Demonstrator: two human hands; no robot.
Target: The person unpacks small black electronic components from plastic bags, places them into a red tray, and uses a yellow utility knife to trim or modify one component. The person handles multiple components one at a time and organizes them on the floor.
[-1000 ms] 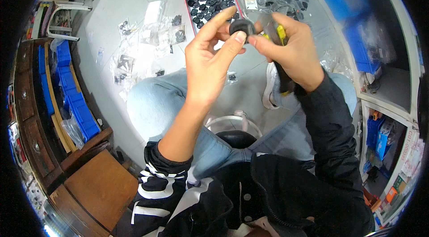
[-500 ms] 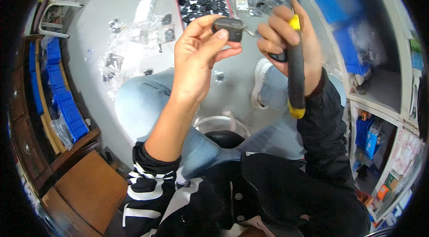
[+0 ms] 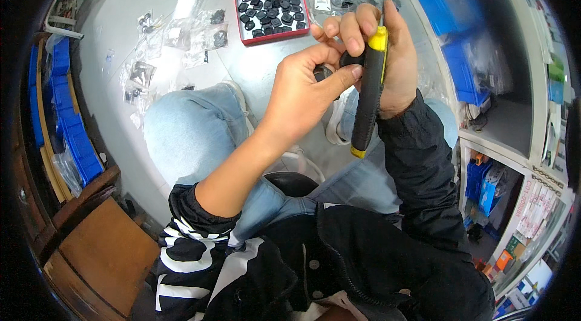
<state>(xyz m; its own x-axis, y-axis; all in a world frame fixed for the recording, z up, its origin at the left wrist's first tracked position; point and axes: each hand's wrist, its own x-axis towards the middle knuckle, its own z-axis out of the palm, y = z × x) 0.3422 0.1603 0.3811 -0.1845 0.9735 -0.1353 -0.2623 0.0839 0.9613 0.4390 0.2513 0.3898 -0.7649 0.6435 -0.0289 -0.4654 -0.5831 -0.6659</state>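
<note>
My left hand (image 3: 302,88) is closed on a small black fob-like casing (image 3: 322,72), mostly covered by its fingers. Its thumb reaches across to a rounded black piece (image 3: 350,59) beside my right fingers. My right hand (image 3: 396,72) is wrapped round a hand tool (image 3: 369,94) with a thick black handle and yellow ends. The handle slants downward, and a thin metal shaft rises from its upper end beside my index finger. Both hands meet above my right leg. Whether the two black pieces touch is hidden by the fingers.
A red-rimmed box (image 3: 273,36) of small black pieces lies on the floor ahead. Clear plastic bags (image 3: 181,33) spread left of it. Blue bins (image 3: 445,3) line the right, beside a shelf unit (image 3: 499,145). Wooden furniture (image 3: 109,254) stands at left.
My left hand has moved right and slightly down, bringing the casing against my right hand. The right hand with the tool has shifted slightly left, and the tool's handle tilts more.
</note>
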